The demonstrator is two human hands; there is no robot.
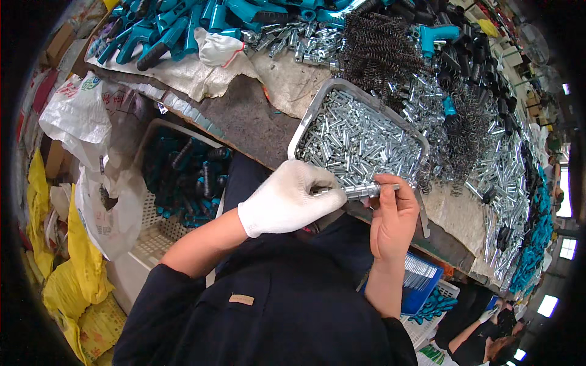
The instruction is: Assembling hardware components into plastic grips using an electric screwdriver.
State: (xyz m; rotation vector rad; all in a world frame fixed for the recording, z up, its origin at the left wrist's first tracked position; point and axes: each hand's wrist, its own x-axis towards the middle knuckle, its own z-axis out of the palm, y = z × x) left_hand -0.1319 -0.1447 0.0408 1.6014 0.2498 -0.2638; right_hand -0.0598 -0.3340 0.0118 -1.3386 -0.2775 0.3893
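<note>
Metal, shiny and stepped in rings, makes up the slim cylinder (360, 191) pinched by the left hand (293, 198), gloved in white knit, and the bare right hand (394, 222), by the near edge of a grey plastic tray (303, 125) heaped with smooth little rods (348, 134) on the scuffed worktop (238, 116).

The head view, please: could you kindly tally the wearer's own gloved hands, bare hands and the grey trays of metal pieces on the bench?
Gloved hands: 1, the left hand
Bare hands: 1, the right hand
Grey trays: 1
Total: 3
</note>
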